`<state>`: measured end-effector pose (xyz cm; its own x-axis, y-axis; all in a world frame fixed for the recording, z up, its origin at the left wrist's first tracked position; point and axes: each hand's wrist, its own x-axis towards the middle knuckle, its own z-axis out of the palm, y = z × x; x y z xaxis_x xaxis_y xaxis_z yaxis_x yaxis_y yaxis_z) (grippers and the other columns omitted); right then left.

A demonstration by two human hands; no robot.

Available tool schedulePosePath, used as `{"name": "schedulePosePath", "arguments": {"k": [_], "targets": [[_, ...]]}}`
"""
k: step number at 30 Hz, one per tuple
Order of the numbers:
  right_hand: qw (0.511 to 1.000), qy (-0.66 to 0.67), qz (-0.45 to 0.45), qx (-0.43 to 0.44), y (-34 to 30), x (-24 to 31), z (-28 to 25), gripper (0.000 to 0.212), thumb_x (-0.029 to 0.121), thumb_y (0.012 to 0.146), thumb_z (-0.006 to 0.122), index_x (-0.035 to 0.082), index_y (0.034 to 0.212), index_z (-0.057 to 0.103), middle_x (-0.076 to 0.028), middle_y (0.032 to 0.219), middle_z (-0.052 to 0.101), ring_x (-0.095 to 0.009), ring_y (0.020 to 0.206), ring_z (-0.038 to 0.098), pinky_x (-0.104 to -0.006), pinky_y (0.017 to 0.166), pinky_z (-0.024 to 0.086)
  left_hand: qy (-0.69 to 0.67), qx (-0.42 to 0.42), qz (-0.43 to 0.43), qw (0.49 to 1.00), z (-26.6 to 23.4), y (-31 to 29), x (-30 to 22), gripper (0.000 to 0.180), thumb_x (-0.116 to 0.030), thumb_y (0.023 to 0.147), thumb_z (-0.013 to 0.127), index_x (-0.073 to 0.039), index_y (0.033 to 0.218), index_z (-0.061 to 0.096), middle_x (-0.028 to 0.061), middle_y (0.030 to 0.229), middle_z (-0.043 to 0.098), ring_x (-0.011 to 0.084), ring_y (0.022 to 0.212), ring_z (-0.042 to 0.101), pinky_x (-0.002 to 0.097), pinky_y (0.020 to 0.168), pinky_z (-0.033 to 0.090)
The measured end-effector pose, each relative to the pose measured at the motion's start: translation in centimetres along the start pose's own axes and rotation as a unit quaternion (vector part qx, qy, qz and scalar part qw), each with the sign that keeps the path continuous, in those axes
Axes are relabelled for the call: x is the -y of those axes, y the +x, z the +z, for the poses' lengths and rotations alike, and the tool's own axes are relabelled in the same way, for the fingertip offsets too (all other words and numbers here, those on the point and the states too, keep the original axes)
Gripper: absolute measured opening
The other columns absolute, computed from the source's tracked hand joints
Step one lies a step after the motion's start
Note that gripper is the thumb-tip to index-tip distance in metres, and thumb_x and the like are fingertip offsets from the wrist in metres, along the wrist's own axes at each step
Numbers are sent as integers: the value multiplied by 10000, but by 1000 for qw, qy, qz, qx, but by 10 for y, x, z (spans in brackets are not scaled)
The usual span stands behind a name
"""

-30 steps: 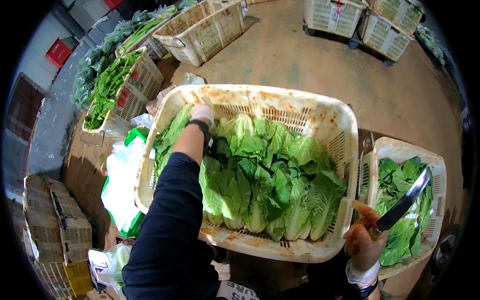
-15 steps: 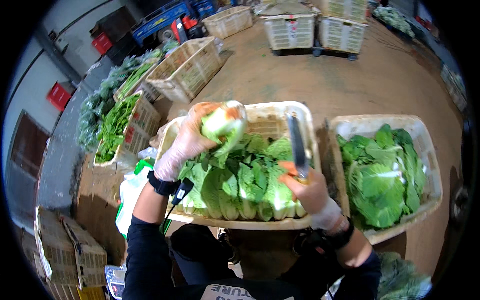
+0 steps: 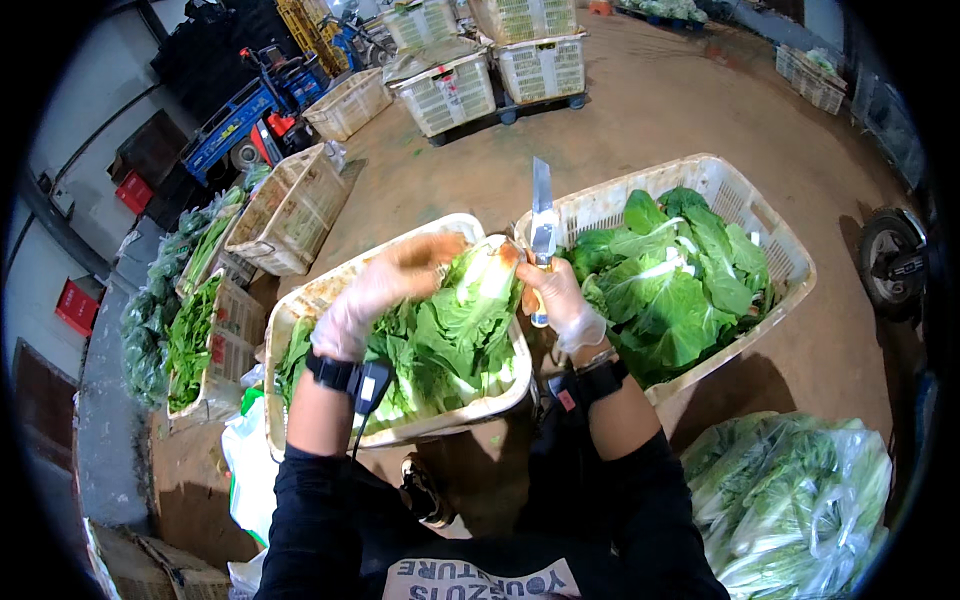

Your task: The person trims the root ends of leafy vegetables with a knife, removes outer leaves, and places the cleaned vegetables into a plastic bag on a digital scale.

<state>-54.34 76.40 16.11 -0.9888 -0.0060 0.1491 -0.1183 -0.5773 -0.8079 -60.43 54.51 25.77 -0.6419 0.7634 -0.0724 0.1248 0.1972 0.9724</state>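
Observation:
In my right hand [image 3: 558, 298], gloved in thin clear plastic, is a knife [image 3: 542, 195], its blade pointing up and away from me. Fingertips of that hand meet the cut base of a head of Chinese cabbage [image 3: 478, 295]. My left hand [image 3: 392, 280], also gloved, is smeared by motion at the cabbage's left side; whether its fingers grip a leaf cannot be made out. Below lies a white plastic crate [image 3: 455, 412] holding more cabbage heads. To the right, a second crate [image 3: 735, 350] is filled with loose green leaves [image 3: 680, 290].
A clear plastic bag of cabbages [image 3: 790, 500] lies at the lower right. Crates of greens [image 3: 190, 345] line the left wall, with a large crate [image 3: 290, 215] beyond. Stacked crates [image 3: 450, 95] stand at the back; a wheel [image 3: 890, 262] shows at far right.
My view has turned right, so the crates appear farther left. The cabbage has come down between both hands, and the knife hand has moved up against its base.

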Motion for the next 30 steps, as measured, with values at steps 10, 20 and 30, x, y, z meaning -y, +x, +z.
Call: {"name": "schedulePosePath", "arguments": {"k": [10, 20, 30], "targets": [[966, -222, -94, -94, 3, 2, -1, 326, 258, 793, 680, 49, 1038, 633, 32, 747, 614, -37, 480, 470, -183, 431, 380, -112, 123, 12, 986, 52, 35, -6, 688, -339, 740, 712, -13, 1272, 422, 84, 1168, 549, 161, 1042, 534, 286, 915, 412], [850, -518, -75, -60, -8, 65, -30, 329, 262, 734, 701, 65, 994, 651, -89, 796, 670, -137, 688, 625, -273, 646, 494, 333, 36, -34, 941, 59, 102, -16, 531, -179, 623, 793, -54, 1090, 571, 30, 1000, 613, 111, 905, 551, 266, 825, 452], [491, -824, -128, -250, -23, 153, -136, 450, 383, 836, 590, 74, 1162, 567, -79, 708, 660, -174, 546, 607, -302, 489, 485, 175, 114, -30, 978, 72, 123, -14, 551, -155, 616, 787, -49, 1115, 579, -11, 905, 603, 77, 824, 543, 229, 752, 456]]}}
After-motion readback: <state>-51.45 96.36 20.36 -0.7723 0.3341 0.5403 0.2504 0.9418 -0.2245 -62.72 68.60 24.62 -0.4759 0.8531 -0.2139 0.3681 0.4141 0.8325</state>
